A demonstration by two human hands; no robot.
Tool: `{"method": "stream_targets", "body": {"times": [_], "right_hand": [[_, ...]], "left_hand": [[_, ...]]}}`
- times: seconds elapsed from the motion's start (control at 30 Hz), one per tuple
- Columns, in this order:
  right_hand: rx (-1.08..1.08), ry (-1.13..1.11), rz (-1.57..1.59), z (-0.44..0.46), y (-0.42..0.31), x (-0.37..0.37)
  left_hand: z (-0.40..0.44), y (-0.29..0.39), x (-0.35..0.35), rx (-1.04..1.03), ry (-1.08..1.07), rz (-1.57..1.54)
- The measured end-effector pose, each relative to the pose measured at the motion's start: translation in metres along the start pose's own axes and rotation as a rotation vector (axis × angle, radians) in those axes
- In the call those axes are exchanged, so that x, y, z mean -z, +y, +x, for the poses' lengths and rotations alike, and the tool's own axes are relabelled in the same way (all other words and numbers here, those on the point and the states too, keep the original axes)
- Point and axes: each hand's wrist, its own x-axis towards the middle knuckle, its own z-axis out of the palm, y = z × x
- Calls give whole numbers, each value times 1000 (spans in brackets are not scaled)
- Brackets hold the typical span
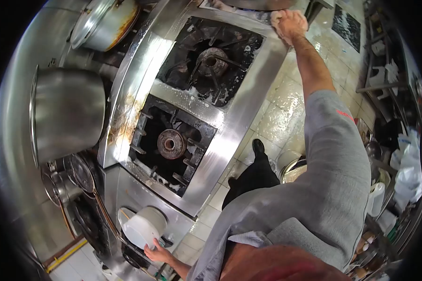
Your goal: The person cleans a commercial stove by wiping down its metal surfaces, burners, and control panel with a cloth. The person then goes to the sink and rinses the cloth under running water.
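Note:
My right hand reaches to the far front corner of the steel stove, with its fingers closed on a pale cloth pressed against the edge. Foamy wet patches lie around the two black burner grates nearby. My left hand is low in view, fingers apart, beside a white tub on the steel surface next to the stove. Its fingertips are at the tub's side; whether they touch it I cannot tell.
Behind the stove stand a large steel pot and a stained pot. Several pans hang or lie at the lower left, long handles sticking out. The tiled floor is wet. Crowded shelves line the right side.

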Motion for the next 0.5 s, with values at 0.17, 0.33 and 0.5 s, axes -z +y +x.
{"method": "stream_targets", "body": {"times": [0.17, 0.33, 0.5], "right_hand": [[457, 404, 49, -95, -47, 39], [609, 195, 1095, -329, -159, 83], [915, 26, 891, -366, -208, 109]], "left_hand": [[-4, 9, -16, 114, 88, -60], [13, 33, -23, 223, 118, -83], [16, 40, -27, 216, 197, -136]]}}
